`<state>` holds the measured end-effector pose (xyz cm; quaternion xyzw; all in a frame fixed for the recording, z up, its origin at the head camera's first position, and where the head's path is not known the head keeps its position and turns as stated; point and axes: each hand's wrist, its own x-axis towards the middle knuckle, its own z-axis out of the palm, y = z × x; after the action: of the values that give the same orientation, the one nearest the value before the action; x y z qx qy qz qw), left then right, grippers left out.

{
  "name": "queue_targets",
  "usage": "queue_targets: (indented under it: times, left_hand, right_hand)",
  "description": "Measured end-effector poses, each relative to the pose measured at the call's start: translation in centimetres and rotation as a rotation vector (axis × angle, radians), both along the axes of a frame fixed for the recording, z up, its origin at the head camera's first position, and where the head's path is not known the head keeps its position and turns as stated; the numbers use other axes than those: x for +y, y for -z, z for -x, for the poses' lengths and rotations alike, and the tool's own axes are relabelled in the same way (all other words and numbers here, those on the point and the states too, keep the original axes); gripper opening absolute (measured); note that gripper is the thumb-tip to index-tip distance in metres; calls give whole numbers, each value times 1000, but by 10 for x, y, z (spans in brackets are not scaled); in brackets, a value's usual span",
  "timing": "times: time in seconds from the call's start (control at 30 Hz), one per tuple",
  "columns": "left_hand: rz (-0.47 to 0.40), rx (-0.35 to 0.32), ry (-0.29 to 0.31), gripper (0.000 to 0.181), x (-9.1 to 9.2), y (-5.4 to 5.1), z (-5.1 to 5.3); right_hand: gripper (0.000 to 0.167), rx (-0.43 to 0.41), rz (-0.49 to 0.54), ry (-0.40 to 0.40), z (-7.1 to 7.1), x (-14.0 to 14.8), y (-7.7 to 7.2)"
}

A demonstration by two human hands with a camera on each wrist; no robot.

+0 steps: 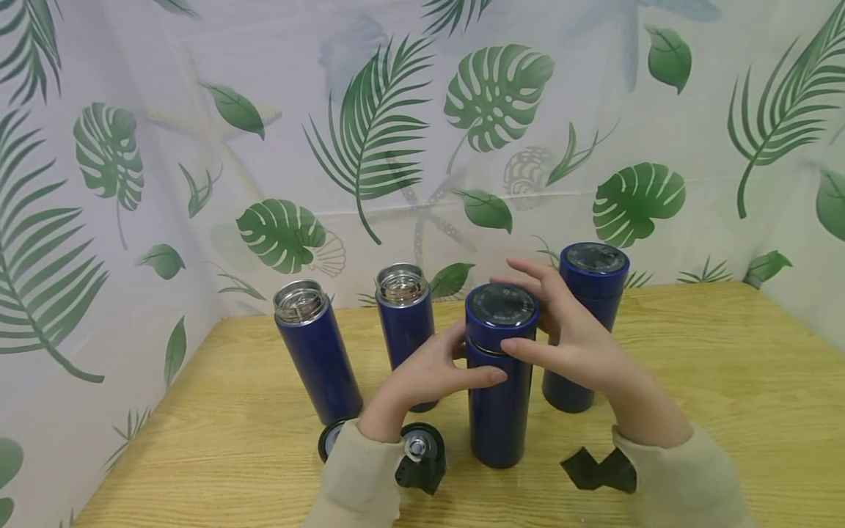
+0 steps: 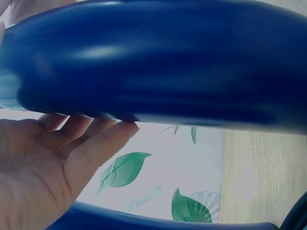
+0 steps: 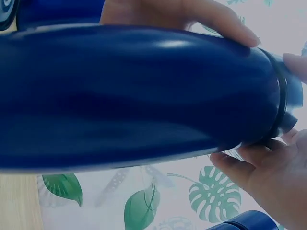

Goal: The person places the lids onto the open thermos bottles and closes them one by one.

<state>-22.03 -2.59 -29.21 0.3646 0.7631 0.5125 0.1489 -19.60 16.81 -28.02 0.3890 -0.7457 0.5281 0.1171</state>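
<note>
A dark blue thermos bottle (image 1: pixel 499 411) with its lid (image 1: pixel 502 315) on stands upright between both hands. My left hand (image 1: pixel 439 367) grips the upper body, thumb across the front and the other fingers mostly hidden behind. Higher up, my right hand (image 1: pixel 568 334) holds the lid, its thumb on the front edge and some fingers behind it. In the left wrist view the blue body (image 2: pixel 168 62) fills the top, with the left fingers against its side. A dark seam rings the bottle (image 3: pixel 144 96) below the lid in the right wrist view.
Two lidless blue bottles (image 1: pixel 320 367) (image 1: pixel 405 323) with steel mouths stand to the left. Another lidded blue bottle (image 1: pixel 594 286) stands behind the right hand. Two loose lids (image 1: pixel 332 438) (image 1: pixel 425 438) lie near the left sleeve on the wooden table (image 1: pixel 198 440). A leaf-patterned cloth (image 1: pixel 396 147) hangs behind.
</note>
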Motion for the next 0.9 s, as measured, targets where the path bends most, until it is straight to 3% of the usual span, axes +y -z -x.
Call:
queue_targets:
  times: [0.07, 0.13, 0.37, 0.47, 0.57, 0.8, 0.9]
  left_hand:
    - [3, 1, 0, 58, 0, 0, 0]
    - [4, 3, 1, 58, 0, 0, 0]
    - [-4, 54, 17, 59, 1, 9, 9]
    - [-10, 67, 21, 59, 2, 18, 16]
    - [-16, 74, 25, 60, 2, 25, 22]
    - [-30, 67, 28, 62, 1, 28, 22]
    - [-32, 60, 25, 62, 1, 27, 22]
  right_hand:
    - [73, 0, 16, -11, 1, 0, 0]
    - [76, -3, 6, 31, 1, 0, 0]
    - [87, 40, -132, 385, -4, -12, -1]
    - [88, 59, -179, 449, -6, -15, -2]
    - [86, 56, -181, 404, -6, -14, -1]
    - [77, 1, -71, 89, 1, -4, 4]
    - [78, -8, -53, 49, 2, -2, 5]
